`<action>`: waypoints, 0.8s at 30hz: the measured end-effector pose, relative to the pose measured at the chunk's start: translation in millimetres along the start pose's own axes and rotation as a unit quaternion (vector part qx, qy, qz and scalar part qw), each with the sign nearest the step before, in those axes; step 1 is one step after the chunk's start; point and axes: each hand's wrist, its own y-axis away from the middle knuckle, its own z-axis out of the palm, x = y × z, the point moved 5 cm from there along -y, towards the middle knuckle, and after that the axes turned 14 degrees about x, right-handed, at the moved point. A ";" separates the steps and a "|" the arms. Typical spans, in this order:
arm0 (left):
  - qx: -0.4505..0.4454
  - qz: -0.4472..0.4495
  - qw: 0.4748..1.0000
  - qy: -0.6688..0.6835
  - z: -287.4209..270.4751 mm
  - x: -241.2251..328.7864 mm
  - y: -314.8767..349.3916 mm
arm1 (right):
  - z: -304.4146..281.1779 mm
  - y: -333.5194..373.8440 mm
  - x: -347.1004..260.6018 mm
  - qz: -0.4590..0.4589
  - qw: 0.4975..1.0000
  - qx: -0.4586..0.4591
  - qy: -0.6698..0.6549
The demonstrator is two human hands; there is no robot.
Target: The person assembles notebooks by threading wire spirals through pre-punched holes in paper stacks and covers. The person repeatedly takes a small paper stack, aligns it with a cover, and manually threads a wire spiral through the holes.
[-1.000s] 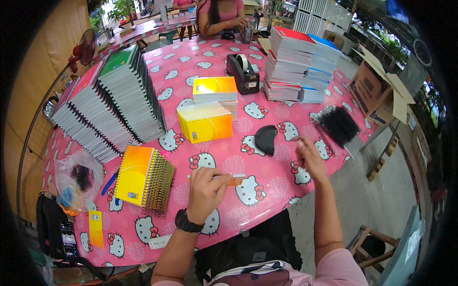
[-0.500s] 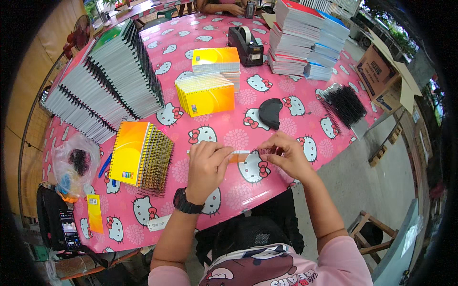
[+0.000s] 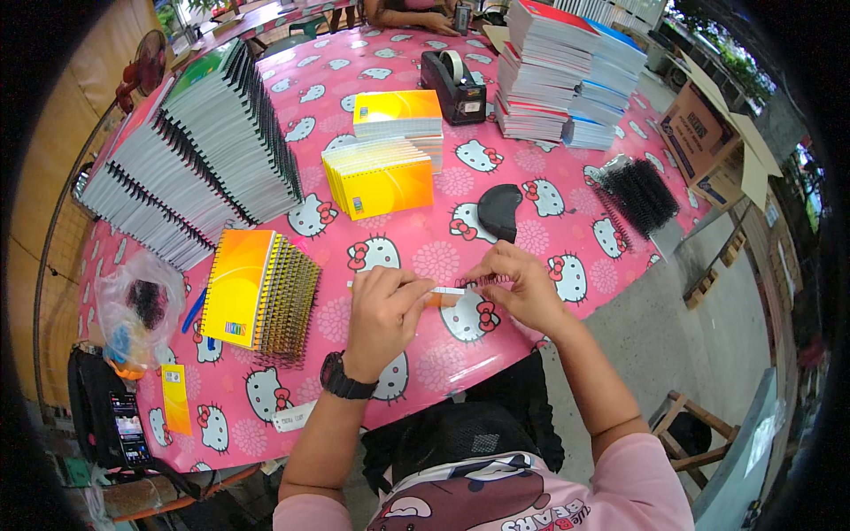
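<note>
My left hand (image 3: 385, 308) is closed on a small notepad (image 3: 449, 297) with a white page edge and an orange cover, seen nearly edge-on. Most of the pad is hidden behind the fingers. Between thumb and fingertips, my right hand (image 3: 524, 288) pinches a thin dark spiral binding coil (image 3: 490, 280), whose tip lies at the pad's right end. Whether the coil passes through any holes is too small to tell. Beyond the right hand rests a black half-round object (image 3: 500, 212). Left of my left hand stands a pile of spiral-bound yellow notepads (image 3: 241, 288).
Yellow notepads (image 3: 387, 190) and a tape dispenser (image 3: 453, 88) stand farther back. Tall spiral-bound books (image 3: 217, 133) fill the left; book stacks (image 3: 544, 75), black coils (image 3: 639, 196) and a cardboard box (image 3: 704, 128) are right. A plastic bag (image 3: 142, 301) and phone (image 3: 131, 425) lie left.
My right hand has shifted slightly left and up, turning the coil so more of it shows beside the pad's end. My left hand keeps its grip.
</note>
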 end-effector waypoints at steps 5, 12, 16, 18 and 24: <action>-0.001 -0.007 1.000 0.000 -1.1 -1.2 1.0 | -3.2 0.3 -0.9 0.003 1.000 -0.013 -0.001; -0.003 -0.007 1.000 0.003 -0.4 2.1 -1.8 | -4.0 1.4 -4.6 -0.076 0.996 -0.037 0.020; -0.004 -0.005 1.000 -0.009 -1.3 -0.6 0.5 | 6.8 11.2 11.6 0.170 0.967 -0.189 -0.017; 0.000 -0.008 1.000 -0.017 -2.0 1.3 0.2 | -1.3 5.6 -5.2 0.091 0.990 -0.108 -0.032; -0.022 0.013 0.999 -0.027 11.9 19.3 4.7 | 4.5 9.1 -3.9 0.092 0.985 -0.129 -0.063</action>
